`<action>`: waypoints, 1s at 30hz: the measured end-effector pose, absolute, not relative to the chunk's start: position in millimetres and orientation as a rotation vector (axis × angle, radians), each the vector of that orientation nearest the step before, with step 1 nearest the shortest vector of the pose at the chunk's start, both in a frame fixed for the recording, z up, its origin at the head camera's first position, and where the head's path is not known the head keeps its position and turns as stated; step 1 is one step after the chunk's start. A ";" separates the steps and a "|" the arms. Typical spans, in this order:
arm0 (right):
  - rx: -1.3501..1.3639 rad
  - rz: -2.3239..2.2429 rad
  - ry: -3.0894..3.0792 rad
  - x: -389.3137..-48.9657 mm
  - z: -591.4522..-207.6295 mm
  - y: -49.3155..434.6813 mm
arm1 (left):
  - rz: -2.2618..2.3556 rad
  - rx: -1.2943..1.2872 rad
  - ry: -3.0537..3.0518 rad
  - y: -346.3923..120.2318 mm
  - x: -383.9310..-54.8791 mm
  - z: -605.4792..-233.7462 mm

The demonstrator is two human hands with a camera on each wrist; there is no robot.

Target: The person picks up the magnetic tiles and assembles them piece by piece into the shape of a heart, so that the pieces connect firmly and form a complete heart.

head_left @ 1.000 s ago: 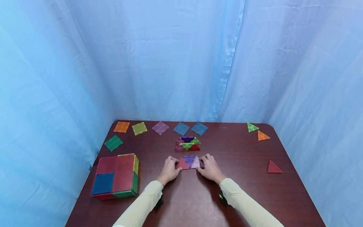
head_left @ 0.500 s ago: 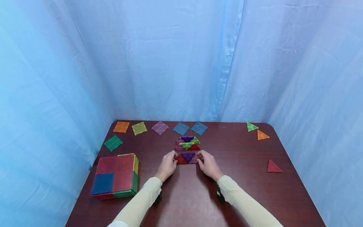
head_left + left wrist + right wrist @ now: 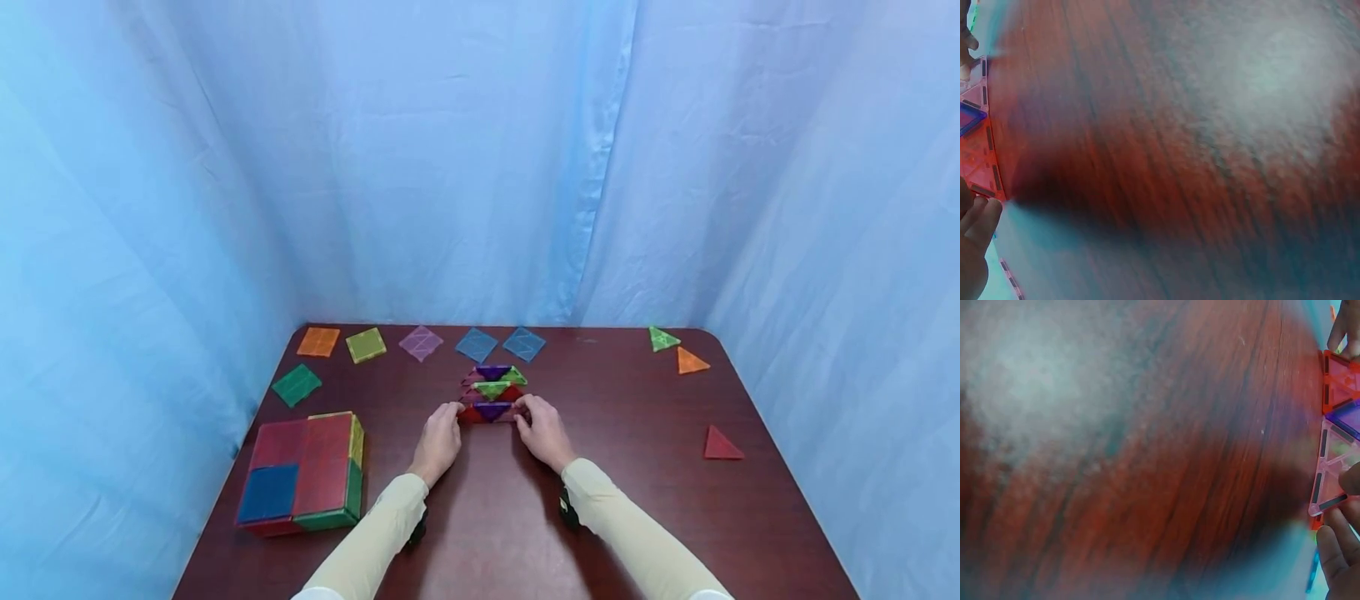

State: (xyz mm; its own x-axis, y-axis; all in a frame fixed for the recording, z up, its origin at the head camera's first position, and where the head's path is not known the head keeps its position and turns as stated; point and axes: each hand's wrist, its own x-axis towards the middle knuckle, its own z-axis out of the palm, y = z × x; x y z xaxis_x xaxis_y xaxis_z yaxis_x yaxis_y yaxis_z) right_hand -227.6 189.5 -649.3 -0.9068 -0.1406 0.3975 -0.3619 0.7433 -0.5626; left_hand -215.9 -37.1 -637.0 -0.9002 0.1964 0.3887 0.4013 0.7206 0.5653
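Note:
A strip of magnetic triangle tiles, red (image 3: pixel 1337 384), purple (image 3: pixel 492 411) and pink (image 3: pixel 1334 478), stands roughly upright at mid-table. My left hand (image 3: pixel 438 439) pinches its red end, also visible in the left wrist view. At the pink end, the fingers and thumb of my right hand (image 3: pixel 546 433) grip the tile. Right behind this strip stands a similar row with a green triangle (image 3: pixel 492 389) in the middle and a red one on its right. A third row with a purple triangle (image 3: pixel 494 372) and a green one is farthest back. Whether the rows touch is too small to tell.
A stacked block of large tiles (image 3: pixel 300 475) sits at the left. Along the back lie flat squares: orange (image 3: pixel 318 342), yellow (image 3: pixel 366 345), purple (image 3: pixel 422 342) and two blue (image 3: pixel 476 345); a green one (image 3: pixel 297 384) lies left. Green, orange and red triangles (image 3: pixel 722 444) lie right.
Both hands have moved the red, purple and pink strip away from me, close behind the other rows' front. It went from lying more flat to standing upright. The view tilted slightly.

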 end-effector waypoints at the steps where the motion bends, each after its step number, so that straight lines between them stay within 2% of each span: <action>1: 0.381 0.931 -2.608 -228.5 -650.0 189.9 | -0.971 -0.478 -2.619 -36.9 -215.1 -637.0; 30: 0.225 0.989 -2.648 -229.7 -648.1 187.8 | -0.994 -0.466 -2.647 -37.5 -211.5 -639.4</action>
State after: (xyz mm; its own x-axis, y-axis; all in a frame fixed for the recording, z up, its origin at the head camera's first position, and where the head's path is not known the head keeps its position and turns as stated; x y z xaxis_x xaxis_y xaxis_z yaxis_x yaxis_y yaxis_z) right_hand -229.7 187.8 -648.1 -0.9414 -0.0397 0.3350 -0.2496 0.7501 -0.6124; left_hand -211.5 -37.5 -639.4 -0.9101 0.2003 0.3628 0.3895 0.7121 0.5841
